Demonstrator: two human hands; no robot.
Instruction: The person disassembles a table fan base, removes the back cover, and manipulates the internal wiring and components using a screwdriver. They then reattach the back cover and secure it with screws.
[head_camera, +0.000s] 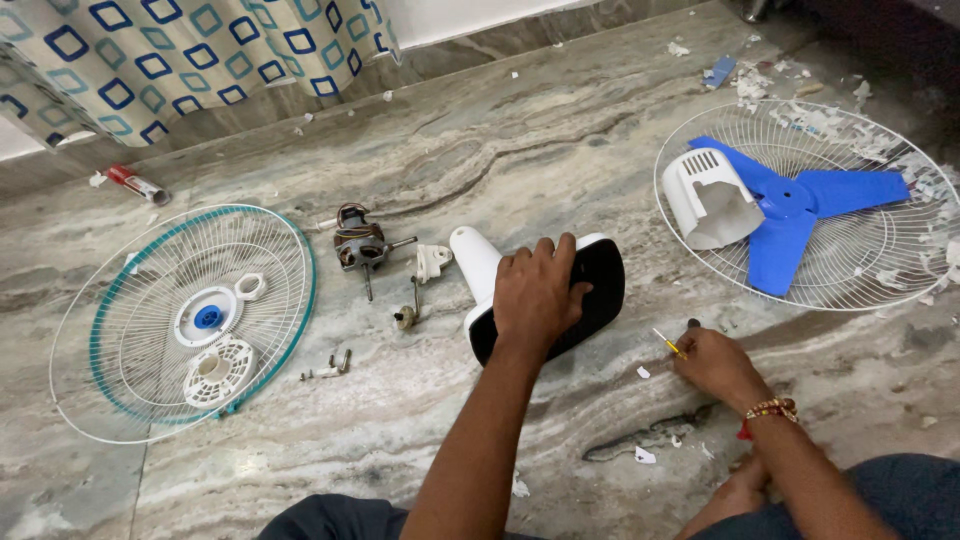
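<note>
My left hand presses down on the white fan base, which lies on its side with its black underside facing me. My right hand rests on the floor to the right of the base and pinches a thin yellow-handled screwdriver, its tip pointing up-left. A beaded bracelet sits on that wrist.
On the marble floor lie a fan motor, small white and metal parts, screws, a teal-rimmed grille holding white plastic rings, and a second grille with blue blades and a white motor cover. Paper scraps litter the far right.
</note>
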